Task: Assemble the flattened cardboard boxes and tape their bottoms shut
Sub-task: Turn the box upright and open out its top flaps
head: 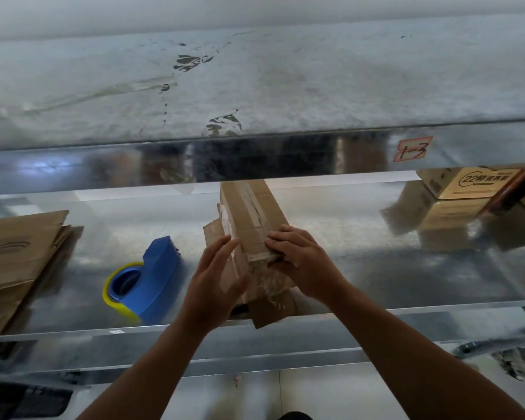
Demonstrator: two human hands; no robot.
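Observation:
A small brown cardboard box (249,213) stands on the metal shelf (376,262), its taped side facing up, with clear tape running along its top and down the near end. My right hand (297,259) grips the box's near right corner, fingers curled over the top edge and thumb on the front. My left hand (215,277) is just left of the box with straight fingers, close to its left side. A blue tape dispenser (152,277) with a yellow-edged roll lies on the shelf to the left.
Flattened cardboard (15,256) lies at the shelf's left end. A printed carton (470,186) sits at the back right. An upper shelf (255,159) with a red label overhangs closely. The shelf's front edge runs just under my wrists.

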